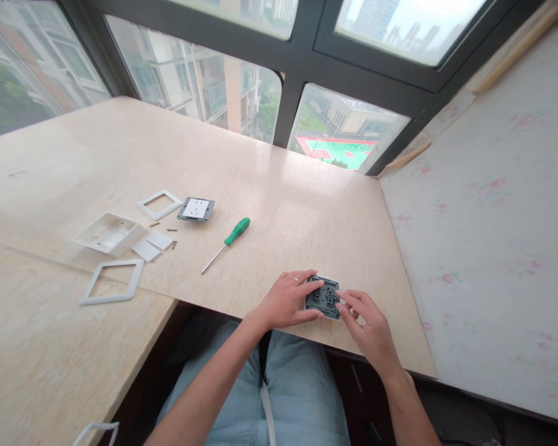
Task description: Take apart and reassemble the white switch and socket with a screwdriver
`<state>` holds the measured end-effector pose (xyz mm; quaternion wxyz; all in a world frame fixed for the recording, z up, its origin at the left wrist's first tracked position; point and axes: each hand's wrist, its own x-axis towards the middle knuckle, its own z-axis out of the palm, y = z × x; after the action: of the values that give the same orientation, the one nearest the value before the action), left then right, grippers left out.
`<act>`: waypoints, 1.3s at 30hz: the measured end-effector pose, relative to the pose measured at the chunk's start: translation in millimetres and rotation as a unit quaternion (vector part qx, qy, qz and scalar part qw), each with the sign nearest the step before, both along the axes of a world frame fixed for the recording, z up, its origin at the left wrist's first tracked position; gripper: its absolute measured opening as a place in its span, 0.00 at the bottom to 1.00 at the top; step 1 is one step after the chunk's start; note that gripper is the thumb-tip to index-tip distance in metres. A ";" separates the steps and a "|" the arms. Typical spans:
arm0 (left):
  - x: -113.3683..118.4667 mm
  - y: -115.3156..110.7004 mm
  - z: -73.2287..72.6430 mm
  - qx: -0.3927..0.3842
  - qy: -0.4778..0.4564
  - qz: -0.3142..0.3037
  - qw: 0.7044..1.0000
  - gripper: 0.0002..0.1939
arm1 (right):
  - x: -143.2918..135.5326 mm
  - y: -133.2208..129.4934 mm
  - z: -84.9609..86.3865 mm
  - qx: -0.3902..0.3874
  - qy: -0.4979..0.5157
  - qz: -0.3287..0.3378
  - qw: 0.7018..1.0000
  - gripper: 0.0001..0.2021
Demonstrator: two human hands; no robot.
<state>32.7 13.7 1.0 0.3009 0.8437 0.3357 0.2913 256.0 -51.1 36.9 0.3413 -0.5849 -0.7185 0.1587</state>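
A wall switch panel [323, 298] lies face down near the table's front edge, its dark grey back up and a white rim showing around it. My left hand [291, 298] grips it from the left, with fingers over the top edge and back and the thumb along the lower edge. On its right side, my right hand [363, 319] has thumb and fingertips pinched together against the back. Whether a small part sits between those fingertips is hidden. To the left, a green-handled screwdriver [237, 231] lies on the table, its shaft pointing toward the lower left.
Farther left lie a socket module [196, 209], white frames [140, 279], a white mounting box [129, 238], white plates [160, 239] and several small screws [172, 230]. Windows border the table's [279, 204] back; a floral-papered wall [483, 248] stands right.
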 end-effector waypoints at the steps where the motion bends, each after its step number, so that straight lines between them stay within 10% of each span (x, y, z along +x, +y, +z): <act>1: -0.1 0.0 -0.2 0.001 -0.001 0.000 1.000 0.32 | -1.7 -0.3 2.1 0.004 -0.001 -0.002 1.000 0.11; 14: -1.8 -1.6 1.9 -0.016 -0.004 -0.005 1.000 0.42 | -24.2 3.8 14.8 0.001 0.073 -0.055 0.996 0.13; 20: -1.9 -3.3 3.4 -0.081 -0.078 0.024 0.993 0.53 | -3.7 6.4 -13.5 -0.067 0.184 -0.206 0.959 0.23; 24: -13.1 -3.5 -4.7 -0.090 -0.238 0.130 0.958 0.33 | 20.0 6.7 -41.9 -0.064 0.296 -0.282 0.910 0.25; 32: -157.7 10.8 18.0 -0.036 -0.036 0.493 0.868 0.12 | 25.9 6.7 -51.2 -0.083 0.324 -0.270 0.903 0.26; 39: -228.1 21.5 32.2 -0.066 0.170 0.562 0.807 0.12 | 26.4 3.8 -52.0 -0.110 0.277 -0.278 0.913 0.28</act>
<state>-195.4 35.2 33.2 0.0783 0.5219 0.8152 0.2387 282.4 -47.3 -15.2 0.4908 -0.7271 -0.3817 0.2912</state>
